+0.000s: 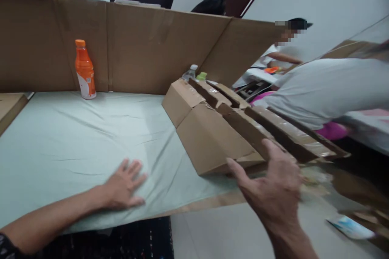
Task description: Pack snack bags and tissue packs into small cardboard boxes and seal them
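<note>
My left hand (pixel 124 184) lies flat and open on the pale green cloth (pixel 75 137) that covers the table, fingers spread, holding nothing. My right hand (pixel 273 188) reaches out at the table's right front corner, fingers stretched apart, and is at the near end of a leaning stack of folded cardboard boxes (pixel 209 129). Its thumb is up against the stack's near edge; a grip is not visible. The stack rests on the table's right side and slants off toward the right.
An orange drink bottle (pixel 85 71) stands at the back left against a tall cardboard wall (pixel 136 44). Two bottle tops (pixel 194 73) show behind the stack. A person in a white shirt (pixel 328 89) bends close on the right. Another cardboard piece (pixel 9 107) lies at the left edge.
</note>
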### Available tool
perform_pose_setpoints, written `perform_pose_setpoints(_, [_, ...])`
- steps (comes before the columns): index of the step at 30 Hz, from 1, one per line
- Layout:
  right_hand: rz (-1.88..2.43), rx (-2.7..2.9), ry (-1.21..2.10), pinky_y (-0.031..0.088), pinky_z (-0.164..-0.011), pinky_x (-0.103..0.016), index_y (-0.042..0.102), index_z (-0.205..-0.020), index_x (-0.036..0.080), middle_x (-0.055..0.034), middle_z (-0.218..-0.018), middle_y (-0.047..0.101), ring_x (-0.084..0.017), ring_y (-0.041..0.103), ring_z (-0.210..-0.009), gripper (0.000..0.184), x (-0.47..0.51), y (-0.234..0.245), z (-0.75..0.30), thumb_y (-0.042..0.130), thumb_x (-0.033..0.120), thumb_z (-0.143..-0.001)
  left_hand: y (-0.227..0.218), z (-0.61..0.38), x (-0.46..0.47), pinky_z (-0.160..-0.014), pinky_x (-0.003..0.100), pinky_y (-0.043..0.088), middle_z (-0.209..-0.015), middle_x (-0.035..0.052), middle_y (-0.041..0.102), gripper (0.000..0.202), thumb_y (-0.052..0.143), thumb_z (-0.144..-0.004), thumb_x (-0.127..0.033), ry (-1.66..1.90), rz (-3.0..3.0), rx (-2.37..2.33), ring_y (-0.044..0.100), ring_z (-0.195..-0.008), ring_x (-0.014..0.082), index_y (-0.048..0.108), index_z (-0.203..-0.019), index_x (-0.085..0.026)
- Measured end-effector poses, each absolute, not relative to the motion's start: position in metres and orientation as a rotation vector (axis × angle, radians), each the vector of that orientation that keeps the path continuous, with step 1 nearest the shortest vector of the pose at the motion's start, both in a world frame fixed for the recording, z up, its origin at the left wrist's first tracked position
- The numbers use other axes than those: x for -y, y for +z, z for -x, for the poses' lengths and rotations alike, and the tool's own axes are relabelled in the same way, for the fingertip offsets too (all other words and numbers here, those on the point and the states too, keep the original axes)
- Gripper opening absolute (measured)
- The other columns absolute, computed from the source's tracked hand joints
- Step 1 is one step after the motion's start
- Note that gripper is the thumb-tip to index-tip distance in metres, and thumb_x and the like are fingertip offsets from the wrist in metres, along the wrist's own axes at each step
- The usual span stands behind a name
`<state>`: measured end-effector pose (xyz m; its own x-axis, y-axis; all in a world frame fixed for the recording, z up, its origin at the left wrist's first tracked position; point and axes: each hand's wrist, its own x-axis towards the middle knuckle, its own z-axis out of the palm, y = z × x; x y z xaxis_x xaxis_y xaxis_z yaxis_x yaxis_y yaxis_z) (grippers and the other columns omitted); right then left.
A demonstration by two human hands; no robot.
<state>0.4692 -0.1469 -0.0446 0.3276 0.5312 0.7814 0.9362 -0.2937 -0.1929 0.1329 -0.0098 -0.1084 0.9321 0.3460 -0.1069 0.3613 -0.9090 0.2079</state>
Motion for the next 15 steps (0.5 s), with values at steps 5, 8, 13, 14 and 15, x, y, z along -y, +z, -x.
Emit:
perform_pose_setpoints(5, [2.045,1.152,-0.355,0.058,-0.088,-0.055,0.063,-0.131,0.015,-0.0199,-0.117,0.074,-0.039,0.072,-0.101,0.076,0.115,-0.057,-0.497,0.058,0.070,-0.078,-0.110,-0.134,0.076,-0.131,0.056,0.016,-0.166,0.0228,0.037,0.074,0.053,-0.099,-0.067,0.046,-2.658,0.134,0.032,-0.157,0.0389,0.052,-0.151,-0.014])
perform_pose_setpoints(8, [2.038,1.107,-0.281,0.058,-0.079,-0.052,0.068,-0.112,0.019,-0.0151,-0.098,0.075,-0.035,0.071,-0.086,0.061,0.113,-0.061,-0.498,0.058,0.066,-0.075,-0.104,-0.114,0.073,-0.127,0.056,0.031,-0.165,0.0221,0.039,0.068,0.058,-0.099,-0.060,0.137,-2.516,-0.027,0.038,-0.154,0.0383,0.052,-0.150,-0.016])
perform_pose_setpoints(13, [1.909,1.137,-0.297,0.057,-0.075,-0.045,0.069,-0.105,0.021,-0.0127,-0.093,0.075,-0.031,0.071,-0.081,0.045,0.127,-0.053,-0.463,0.063,0.059,-0.081,-0.042,-0.072,0.045,-0.098,0.053,0.058,-0.123,0.0129,0.073,0.040,0.066,-0.092,-0.026,0.769,-2.209,-0.395,0.068,-0.116,0.0309,0.065,-0.132,-0.028])
perform_pose_setpoints(14, [1.864,1.172,-0.301,0.058,-0.075,-0.043,0.069,-0.106,0.022,-0.0114,-0.094,0.075,-0.030,0.071,-0.082,0.043,0.127,-0.050,-0.449,0.064,0.058,-0.083,-0.025,-0.063,0.046,-0.092,0.049,0.060,-0.111,0.0085,0.075,0.040,0.062,-0.093,-0.019,0.846,-2.140,-0.392,0.071,-0.105,0.0268,0.065,-0.130,-0.032])
perform_pose_setpoints(15, [1.813,1.218,-0.298,0.058,-0.076,-0.041,0.069,-0.106,0.023,-0.0102,-0.095,0.076,-0.029,0.072,-0.084,0.039,0.127,-0.047,-0.434,0.064,0.055,-0.085,-0.010,-0.054,0.051,-0.088,0.048,0.061,-0.105,0.0060,0.075,0.040,0.059,-0.094,-0.017,0.896,-2.089,-0.376,0.071,-0.098,0.0249,0.065,-0.130,-0.035])
